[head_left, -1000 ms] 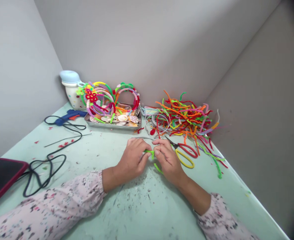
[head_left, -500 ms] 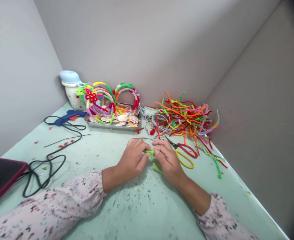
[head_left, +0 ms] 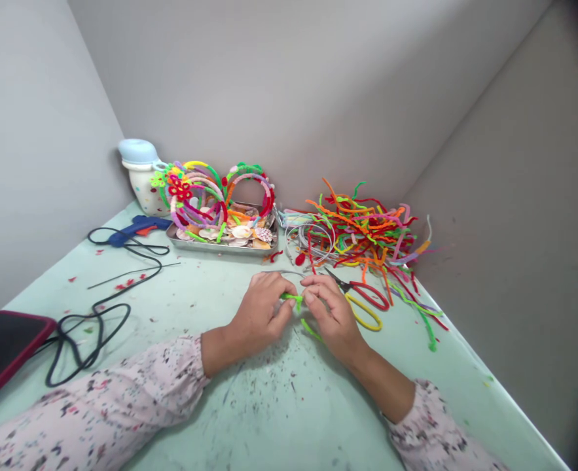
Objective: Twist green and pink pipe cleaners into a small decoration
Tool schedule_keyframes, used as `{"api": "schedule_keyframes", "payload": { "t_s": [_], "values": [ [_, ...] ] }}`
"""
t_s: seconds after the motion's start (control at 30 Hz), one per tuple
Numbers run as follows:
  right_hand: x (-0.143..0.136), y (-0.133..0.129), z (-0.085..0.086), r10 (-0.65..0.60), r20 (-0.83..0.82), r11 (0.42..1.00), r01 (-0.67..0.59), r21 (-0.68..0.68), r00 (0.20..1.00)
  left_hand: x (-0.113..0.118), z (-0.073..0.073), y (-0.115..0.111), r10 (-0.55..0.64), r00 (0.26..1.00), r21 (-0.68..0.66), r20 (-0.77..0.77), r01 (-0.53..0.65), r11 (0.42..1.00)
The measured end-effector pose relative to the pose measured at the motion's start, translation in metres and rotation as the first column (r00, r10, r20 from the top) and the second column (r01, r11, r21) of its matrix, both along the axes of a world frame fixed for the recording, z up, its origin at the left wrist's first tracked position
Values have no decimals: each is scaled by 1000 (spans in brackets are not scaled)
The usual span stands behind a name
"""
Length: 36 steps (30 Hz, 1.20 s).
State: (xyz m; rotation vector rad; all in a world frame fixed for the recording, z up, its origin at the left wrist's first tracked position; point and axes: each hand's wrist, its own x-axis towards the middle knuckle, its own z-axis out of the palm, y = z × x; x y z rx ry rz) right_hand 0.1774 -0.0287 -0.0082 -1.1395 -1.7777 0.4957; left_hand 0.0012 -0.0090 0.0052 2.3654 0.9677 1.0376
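Note:
Close together over the middle of the table, my left hand (head_left: 265, 305) and my right hand (head_left: 332, 315) both pinch a bright green pipe cleaner (head_left: 292, 297). Its short bent part shows between my fingertips, and a length of green hangs below my right palm. A thin grey wire band (head_left: 289, 271) arches behind my fingers; its ends are hidden by my hands. Just right of my right hand lie scissors (head_left: 364, 306) with one red and one yellow handle loop, blades pointing away.
A metal tray (head_left: 220, 246) holds shells and colourful wrapped hoops (head_left: 198, 196). Behind the scissors sprawls a pipe cleaner pile (head_left: 367, 229) beside grey wire bands (head_left: 313, 239). A blue glue gun (head_left: 139, 229), dark cord (head_left: 97, 307), phone (head_left: 8, 356) and lidded cup (head_left: 144, 176) occupy the left.
Both hands keep their pinch on the green pipe cleaner, with barely any finger movement. The whole view has shifted very slightly.

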Motion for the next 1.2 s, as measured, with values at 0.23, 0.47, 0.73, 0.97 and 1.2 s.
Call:
{"api": "schedule_keyframes", "payload": {
  "t_s": [0.23, 0.47, 0.73, 0.97, 1.2],
  "values": [
    [1, 3, 0, -69, -10, 997, 70, 30, 998, 0, -1, 2, 26, 999, -23, 24, -25, 999],
    [0, 2, -1, -60, 13, 998, 59, 26, 998, -1, 0, 2, 28, 999, -30, 18, -28, 999],
    [2, 2, -2, -34, 18, 998, 33, 57, 999, 0, 0, 2, 40, 999, -32, -5, -40, 999],
    [-1, 2, -1, -49, 110, 990, 34, 137, 993, -1, -1, 4, 48, 998, -79, 35, -45, 996],
    [-1, 5, -3, -66, 150, 986, 41, 163, 986, -1, 1, 3, 25, 997, -110, 79, -16, 994]
  ]
}}
